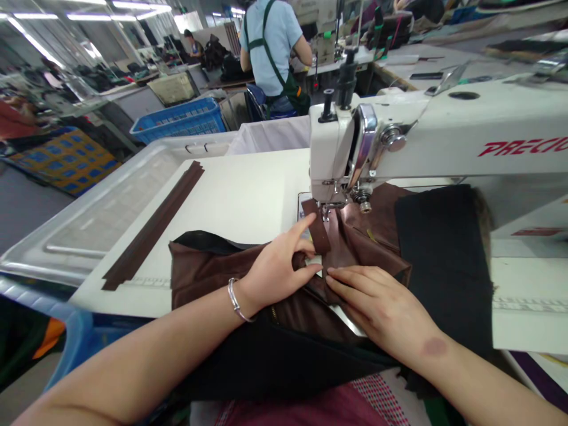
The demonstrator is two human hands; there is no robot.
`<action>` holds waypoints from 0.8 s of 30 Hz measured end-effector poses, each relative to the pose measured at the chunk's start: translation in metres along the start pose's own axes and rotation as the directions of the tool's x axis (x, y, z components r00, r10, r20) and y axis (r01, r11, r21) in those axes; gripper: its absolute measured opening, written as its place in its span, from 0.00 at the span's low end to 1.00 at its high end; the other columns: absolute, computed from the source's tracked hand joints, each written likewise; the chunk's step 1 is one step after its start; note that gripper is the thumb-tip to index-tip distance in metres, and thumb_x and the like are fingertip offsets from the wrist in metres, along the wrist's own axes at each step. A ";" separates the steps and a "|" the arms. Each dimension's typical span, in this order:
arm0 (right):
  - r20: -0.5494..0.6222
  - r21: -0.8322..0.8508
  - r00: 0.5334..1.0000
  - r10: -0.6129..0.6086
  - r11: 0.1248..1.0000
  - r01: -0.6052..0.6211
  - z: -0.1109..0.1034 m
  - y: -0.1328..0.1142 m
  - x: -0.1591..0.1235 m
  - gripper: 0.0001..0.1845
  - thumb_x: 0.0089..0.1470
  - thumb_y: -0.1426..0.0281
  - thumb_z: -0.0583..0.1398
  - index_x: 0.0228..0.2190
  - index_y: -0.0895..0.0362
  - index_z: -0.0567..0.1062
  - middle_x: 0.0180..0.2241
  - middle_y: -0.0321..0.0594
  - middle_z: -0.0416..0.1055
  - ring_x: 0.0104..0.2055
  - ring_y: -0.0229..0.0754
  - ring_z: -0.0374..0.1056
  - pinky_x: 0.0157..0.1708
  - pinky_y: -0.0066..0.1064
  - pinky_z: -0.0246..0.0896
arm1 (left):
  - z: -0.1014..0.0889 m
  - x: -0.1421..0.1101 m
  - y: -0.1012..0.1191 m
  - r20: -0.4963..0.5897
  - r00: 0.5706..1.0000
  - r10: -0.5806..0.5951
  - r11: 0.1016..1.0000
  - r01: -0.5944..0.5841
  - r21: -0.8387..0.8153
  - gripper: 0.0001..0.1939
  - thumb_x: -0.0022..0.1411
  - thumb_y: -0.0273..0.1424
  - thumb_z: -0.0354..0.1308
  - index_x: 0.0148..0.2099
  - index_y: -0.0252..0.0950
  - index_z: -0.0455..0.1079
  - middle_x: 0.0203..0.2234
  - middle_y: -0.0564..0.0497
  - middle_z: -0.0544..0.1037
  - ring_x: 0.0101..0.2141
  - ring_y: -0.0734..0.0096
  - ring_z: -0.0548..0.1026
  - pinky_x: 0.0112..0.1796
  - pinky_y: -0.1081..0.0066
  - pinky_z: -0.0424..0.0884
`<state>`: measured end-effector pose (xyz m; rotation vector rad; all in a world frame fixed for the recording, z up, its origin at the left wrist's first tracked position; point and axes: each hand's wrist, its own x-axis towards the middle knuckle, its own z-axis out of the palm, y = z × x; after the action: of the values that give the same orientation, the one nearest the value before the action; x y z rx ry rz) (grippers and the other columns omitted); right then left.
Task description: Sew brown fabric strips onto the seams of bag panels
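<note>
A wide workroom with rows of tube lights surrounds us, and before us stands a smooth white bench. Near its front edge, the grip of our left hand is wide: the index fingertip rests on a short, flat, dark brown strip, while the thumb stands apart from it over the cloth. Our right hand lies flat, its grip loose and the fingers side by side, on a piece of glossy brown cloth with black fabric attached. This cloth spreads beneath both hands, its left end well in from the bench's left edge and its black part hanging over the front edge. The short strip lies on it, just left of the needle area of a white sewing machine with red lettering.

Along the bench's left edge, we see a bundle of long, dark brown strips, slanting from near the front left corner toward the back edge. Beyond that edge sits a translucent plastic tub, then a blue plastic basket. Farther back, a person in a light blue shirt sits turned away from us.
</note>
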<state>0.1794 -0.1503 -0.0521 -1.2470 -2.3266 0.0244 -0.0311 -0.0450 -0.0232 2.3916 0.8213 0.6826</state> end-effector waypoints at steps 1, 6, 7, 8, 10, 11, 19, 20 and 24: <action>-0.005 0.008 1.000 0.003 1.000 -0.003 -0.001 0.000 0.000 0.17 0.60 0.75 0.56 0.50 0.59 0.74 0.50 0.46 0.73 0.51 0.46 0.67 0.50 0.41 0.65 | 0.000 -0.001 0.001 0.046 0.998 0.034 0.999 -0.034 0.003 0.39 0.63 0.29 0.58 0.69 0.38 0.40 0.37 0.51 0.78 0.42 0.68 0.76 0.51 0.63 0.69; 0.001 0.022 1.000 -0.013 1.000 0.013 -0.007 0.002 0.002 0.16 0.60 0.73 0.56 0.48 0.58 0.75 0.46 0.46 0.75 0.48 0.46 0.69 0.47 0.40 0.67 | 0.001 -0.005 0.008 0.180 0.980 0.079 0.980 -0.110 0.167 0.38 0.63 0.34 0.59 0.69 0.40 0.44 0.39 0.49 0.77 0.41 0.65 0.75 0.46 0.62 0.71; 0.007 0.025 1.000 -0.015 1.000 0.015 -0.009 0.003 0.002 0.15 0.60 0.73 0.56 0.48 0.58 0.76 0.45 0.46 0.75 0.47 0.45 0.69 0.46 0.40 0.67 | 0.002 -0.005 0.009 0.182 0.980 0.081 0.975 -0.116 0.189 0.37 0.63 0.35 0.60 0.68 0.40 0.47 0.41 0.48 0.76 0.42 0.64 0.74 0.46 0.61 0.71; 0.014 0.031 1.000 -0.015 0.999 0.015 -0.010 0.004 0.001 0.15 0.61 0.72 0.56 0.47 0.57 0.76 0.45 0.46 0.75 0.46 0.45 0.70 0.46 0.40 0.67 | 0.003 -0.004 0.010 0.173 0.982 0.080 0.976 -0.112 0.186 0.35 0.63 0.35 0.60 0.67 0.40 0.49 0.43 0.48 0.76 0.43 0.65 0.74 0.47 0.61 0.71; 0.031 0.046 0.999 -0.012 0.999 0.011 -0.013 0.006 0.000 0.14 0.61 0.71 0.56 0.47 0.56 0.76 0.44 0.45 0.75 0.45 0.45 0.70 0.45 0.40 0.67 | 0.005 -0.002 0.011 0.140 0.989 0.040 0.991 -0.058 0.123 0.33 0.62 0.33 0.61 0.65 0.40 0.53 0.43 0.49 0.77 0.43 0.67 0.75 0.48 0.64 0.71; 0.038 0.055 0.999 -0.011 0.998 0.009 -0.014 0.007 -0.001 0.14 0.61 0.71 0.56 0.46 0.56 0.76 0.44 0.44 0.75 0.45 0.44 0.70 0.45 0.40 0.66 | 0.005 -0.001 0.011 0.130 0.991 0.011 0.995 -0.024 0.099 0.29 0.62 0.33 0.61 0.63 0.39 0.57 0.41 0.50 0.77 0.42 0.68 0.75 0.47 0.65 0.71; 0.037 0.074 0.999 -0.033 0.997 0.030 -0.014 0.009 -0.005 0.12 0.60 0.71 0.58 0.44 0.57 0.76 0.43 0.42 0.75 0.44 0.44 0.69 0.44 0.39 0.65 | -0.001 0.016 0.018 0.184 0.982 -0.037 0.996 0.021 0.085 0.19 0.69 0.36 0.49 0.29 0.33 0.72 0.30 0.50 0.75 0.35 0.70 0.73 0.40 0.69 0.69; 0.039 0.071 0.999 -0.034 0.997 0.031 -0.014 0.009 -0.004 0.12 0.60 0.71 0.58 0.44 0.56 0.76 0.43 0.42 0.75 0.44 0.44 0.69 0.44 0.39 0.65 | -0.001 0.017 0.018 0.188 0.981 -0.049 0.996 0.033 0.084 0.20 0.70 0.36 0.48 0.28 0.33 0.71 0.29 0.50 0.74 0.34 0.71 0.72 0.39 0.70 0.68; 0.036 0.065 0.999 -0.037 0.997 0.035 -0.014 0.009 -0.004 0.12 0.60 0.70 0.57 0.44 0.56 0.76 0.43 0.42 0.76 0.43 0.44 0.69 0.43 0.39 0.65 | 0.000 0.021 0.021 0.214 0.972 -0.095 0.993 0.078 0.084 0.22 0.70 0.36 0.47 0.26 0.32 0.68 0.24 0.52 0.70 0.28 0.74 0.69 0.34 0.73 0.65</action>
<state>0.1946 -0.1511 -0.0435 -1.1826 -2.3609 0.1102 -0.0084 -0.0448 -0.0043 2.4270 0.8641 0.3522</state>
